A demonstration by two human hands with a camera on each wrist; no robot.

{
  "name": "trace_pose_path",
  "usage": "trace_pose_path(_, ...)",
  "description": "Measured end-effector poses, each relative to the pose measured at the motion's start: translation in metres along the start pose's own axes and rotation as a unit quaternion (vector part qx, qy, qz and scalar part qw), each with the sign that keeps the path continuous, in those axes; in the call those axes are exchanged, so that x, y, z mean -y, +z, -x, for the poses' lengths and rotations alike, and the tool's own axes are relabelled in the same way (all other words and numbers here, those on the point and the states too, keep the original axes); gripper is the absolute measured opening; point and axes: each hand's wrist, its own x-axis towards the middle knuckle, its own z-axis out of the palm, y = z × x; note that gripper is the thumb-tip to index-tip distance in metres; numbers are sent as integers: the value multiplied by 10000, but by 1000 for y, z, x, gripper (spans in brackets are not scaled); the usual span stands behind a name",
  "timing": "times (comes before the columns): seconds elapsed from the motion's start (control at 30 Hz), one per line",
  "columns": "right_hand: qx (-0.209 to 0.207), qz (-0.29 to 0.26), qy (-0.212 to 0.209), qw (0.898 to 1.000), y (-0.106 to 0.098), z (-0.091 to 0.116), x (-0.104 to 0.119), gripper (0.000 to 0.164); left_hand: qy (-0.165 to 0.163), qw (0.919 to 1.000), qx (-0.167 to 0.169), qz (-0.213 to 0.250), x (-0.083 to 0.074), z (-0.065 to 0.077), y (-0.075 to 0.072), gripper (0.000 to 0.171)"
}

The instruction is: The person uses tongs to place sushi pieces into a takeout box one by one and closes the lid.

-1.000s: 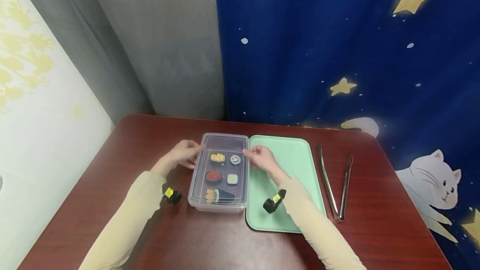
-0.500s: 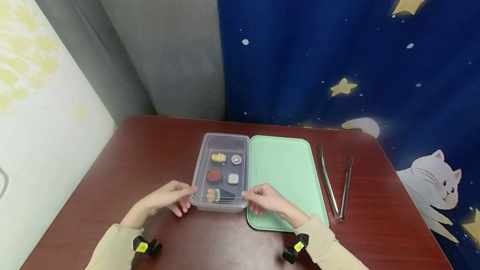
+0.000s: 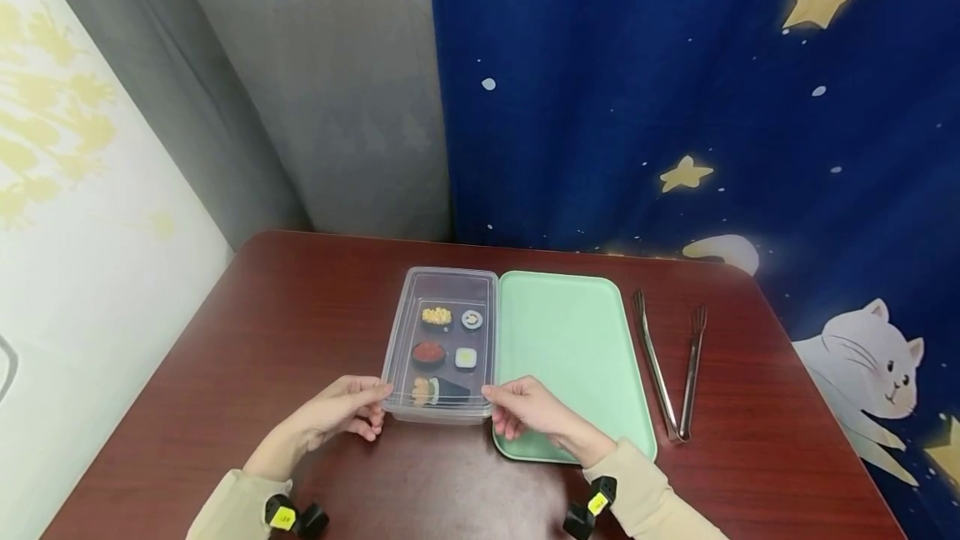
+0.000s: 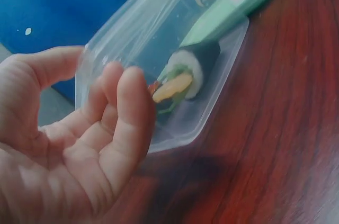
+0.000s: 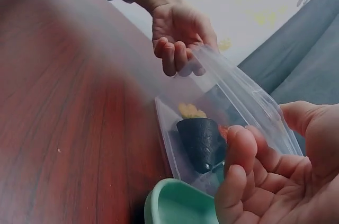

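Observation:
A clear plastic food container (image 3: pixel 438 418) stands with its transparent lid (image 3: pixel 450 282) on top. Thumb above and fingers curled below, my left hand (image 3: pixel 337 408) pinches the lid's rim at the near left corner. My right hand (image 3: pixel 532 409) pinches the near right corner the same way, over the green tray. Through the plastic show sushi pieces: one topped with corn (image 3: pixel 437 316), a swirled roll (image 3: pixel 472 320), a red-topped piece (image 3: pixel 428 352), a white square roll (image 3: pixel 465 357) and a dark cone-shaped hand roll (image 5: pixel 198 139).
Against the container's right side lies a pale green tray (image 3: pixel 566 332). Further right, metal tongs (image 3: pixel 684 432) lie spread on the dark red wooden table (image 3: pixel 300 298). Curtains (image 3: pixel 570 107) hang behind the far edge, and a white wall stands on the left.
Both hands have slid from the container's far sides to its near corners. In the last half second their fingers have curled in closer under the rim. Container, tray and tongs stay put.

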Motion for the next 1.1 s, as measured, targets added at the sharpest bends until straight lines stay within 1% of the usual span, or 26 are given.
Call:
trace_pose_path(0.2,-87,-192,-17,9998,1,-1,-3,37,265,9996,-113,39,5,-1,3,28)
trace_pose_path(0.33,-206,-364,-96,9991,2,-3,-9,35,306,9994,-91,103,6,-2,2,28)
trace_pose_path(0.43,-261,-435,-187,9985,3,-4,-11,35,331,9994,-86,34,5,-4,2,28)
trace_pose_path(0.5,-247,-463,-235,9983,3,-4,-12,35,364,9993,-90,-26,5,-5,2,29)
trace_pose_path(0.7,-46,-620,-72,9980,1,-2,-9,30,470,9986,-178,-169,6,-6,1,28)
trace_pose_path(0.8,62,-687,17,9976,-1,-3,-9,29,442,9985,-205,-246,7,-5,1,26)
trace_pose_path(0.87,85,-676,57,9977,-2,-3,-9,29,341,9986,-205,-351,6,-4,0,26)
trace_pose_path(0.93,59,-547,75,9985,-3,-3,-10,32,217,9981,-213,-528,4,-2,0,28)
trace_pose_path(1.0,-10,-248,41,9997,-4,-1,-9,38,108,9970,-218,-730,1,1,-2,32)
trace_pose_path(1.07,-148,174,-102,9997,-7,3,-7,44,59,9953,-355,-900,-2,3,-4,37)
trace_pose_path(1.1,-273,434,-236,9984,-10,5,-6,45,80,9937,-519,-995,-4,4,-6,39)
